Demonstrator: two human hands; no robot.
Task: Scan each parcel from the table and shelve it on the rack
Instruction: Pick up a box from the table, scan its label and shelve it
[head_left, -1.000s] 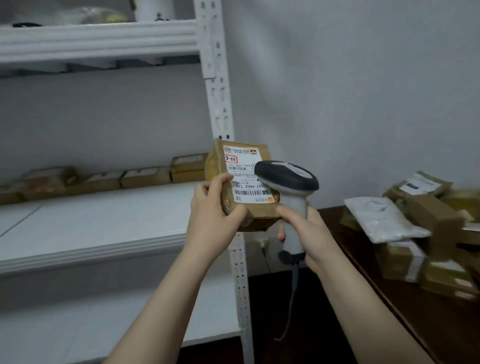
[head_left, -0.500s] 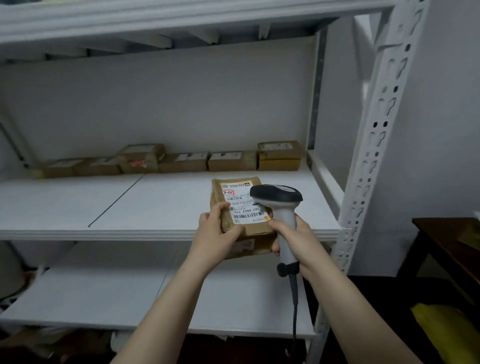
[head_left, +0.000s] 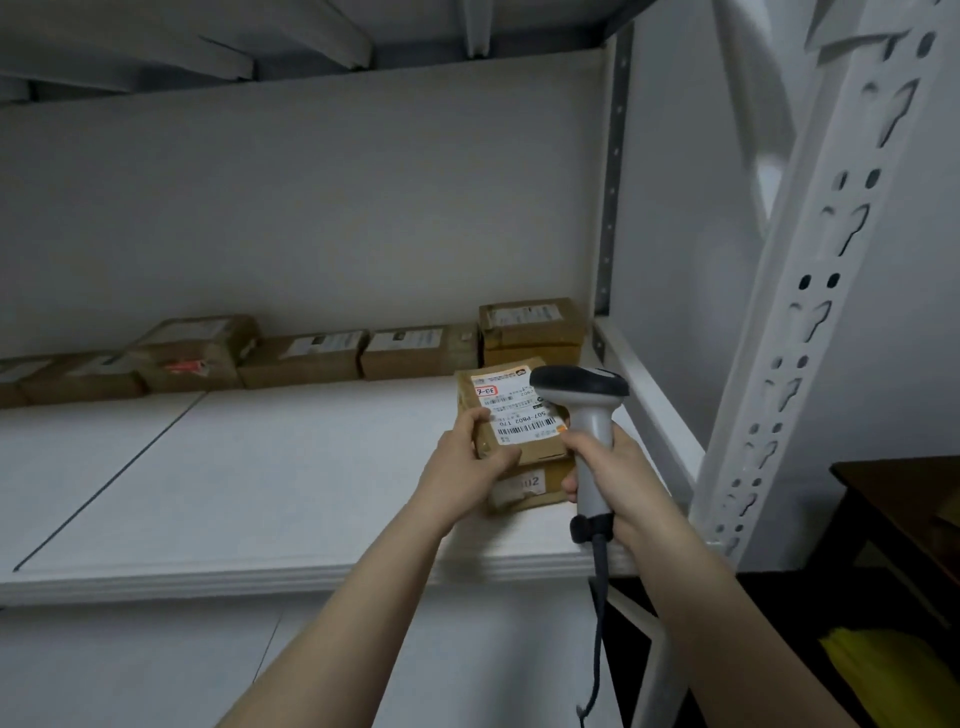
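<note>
Parcel (head_left: 511, 415) is in our left hand (head_left: 472, 457), over the near right part of the white shelf (head_left: 260, 467). Our thumb lies on top by its label and our fingers curl round its left side, so we have hold of it. We cannot tell if its bottom touches the shelf. Our right hand (head_left: 615, 467) is wrapped all the way round the handle of the scanner (head_left: 584, 395), whose dark head sits just beside the label. At the far edge of the shelf a row of brown parcels (head_left: 311, 353) sits by the wall, so we think those are done. This one looks close to being put down. Only a corner of the dark table (head_left: 909, 483) shows at the right, so we cannot see how many are left.
</note>
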